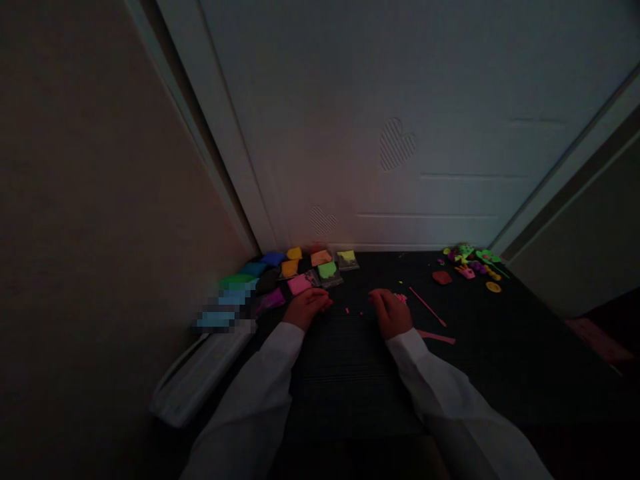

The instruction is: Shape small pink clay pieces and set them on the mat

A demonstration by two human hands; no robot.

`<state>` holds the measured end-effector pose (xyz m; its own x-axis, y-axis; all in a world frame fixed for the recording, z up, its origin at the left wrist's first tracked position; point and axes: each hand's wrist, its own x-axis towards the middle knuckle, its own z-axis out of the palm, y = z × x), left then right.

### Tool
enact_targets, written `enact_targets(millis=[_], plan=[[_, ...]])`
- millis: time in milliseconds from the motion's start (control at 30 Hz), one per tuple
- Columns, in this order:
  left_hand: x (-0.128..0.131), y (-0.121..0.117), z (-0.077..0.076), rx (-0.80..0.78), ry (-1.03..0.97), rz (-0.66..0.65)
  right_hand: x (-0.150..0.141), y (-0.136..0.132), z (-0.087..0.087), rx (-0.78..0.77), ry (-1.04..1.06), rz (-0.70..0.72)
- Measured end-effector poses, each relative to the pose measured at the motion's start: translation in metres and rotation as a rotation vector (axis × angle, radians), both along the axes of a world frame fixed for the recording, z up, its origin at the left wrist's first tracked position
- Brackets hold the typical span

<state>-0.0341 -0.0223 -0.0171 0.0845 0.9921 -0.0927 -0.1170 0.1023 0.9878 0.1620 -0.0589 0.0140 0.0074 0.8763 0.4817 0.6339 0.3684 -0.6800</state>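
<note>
Over the middle of the dark table, my left hand (307, 308) is closed, its thumb and fingers pressed together beside a packet of pink clay (300, 284). My right hand (393, 313) is curled into a pinch, a short gap away from the left. Whatever either hand holds is too small or hidden to make out. Tiny pink clay bits (348, 311) lie on the tabletop between them. Just behind the right hand is a cluster of small pink pieces (401, 298), partly covered. To its right lie a thin pink stick (427, 307) and a flat pink strip (440, 337).
Several coloured clay packets (327, 270) line the back left of the table (345, 373). A pale elongated case (203, 377) lies at the left edge. Colourful small figures (465, 253), a reddish lump (441, 277) and a yellow disc (493, 287) sit back right. A white panel (320, 133) rises behind.
</note>
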Motion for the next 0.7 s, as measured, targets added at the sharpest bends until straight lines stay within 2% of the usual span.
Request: enact_targets(millis=[100, 200, 367, 533, 700], plan=[[0.000, -0.001, 0.003, 0.028, 0.057, 0.025, 0.001, -0.001, 0.000, -0.036, -0.025, -0.038], [0.001, -0.005, 0.005, 0.140, 0.268, 0.027, 0.001, 0.000, -0.001, -0.023, -0.054, -0.062], [0.007, -0.014, 0.005, 0.393, 0.587, -0.023, 0.000, 0.004, -0.007, 0.027, -0.063, 0.037], [0.008, -0.013, 0.001, 0.527, 0.713, -0.117, -0.002, 0.003, -0.010, 0.012, -0.109, 0.156], [0.006, -0.011, 0.002, 0.548, 0.739, -0.156, -0.004, 0.001, -0.009, -0.044, -0.153, 0.099]])
